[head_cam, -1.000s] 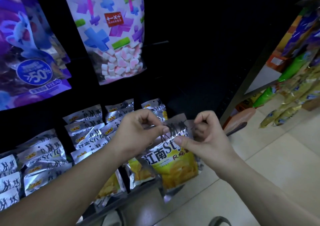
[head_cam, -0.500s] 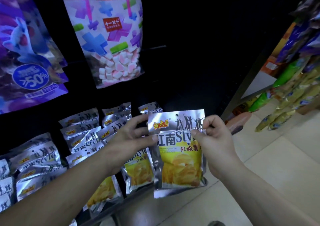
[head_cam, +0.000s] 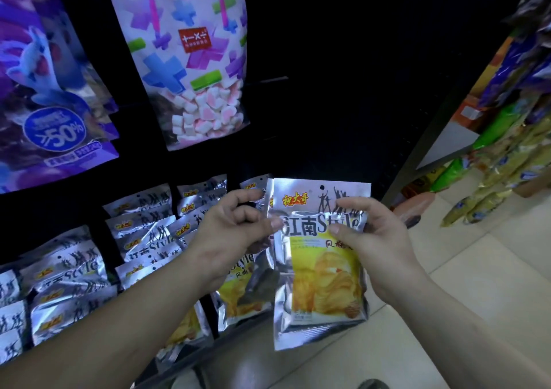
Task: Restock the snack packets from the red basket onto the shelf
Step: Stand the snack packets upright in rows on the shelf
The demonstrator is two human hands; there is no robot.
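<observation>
Both our left hand (head_cam: 235, 236) and right hand (head_cam: 378, 239) pinch the chip packet (head_cam: 322, 272) by its upper sides; bunched a second ago, it now hangs flat just before the shelf (head_cam: 322, 114), ready for hanging, we judge.

Pale beige floor tiles (head_cam: 492, 284) adjoin the dimly lit black shelf (head_cam: 328, 90); a second grey-framed rack (head_cam: 447, 141) stands at right.

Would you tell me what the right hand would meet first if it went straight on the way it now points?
Probably the left hand, pinching the opposite edge of the same held packet: the right hand points up and left across it. Beyond are the hanging silver packets; depth is unclear.
</observation>
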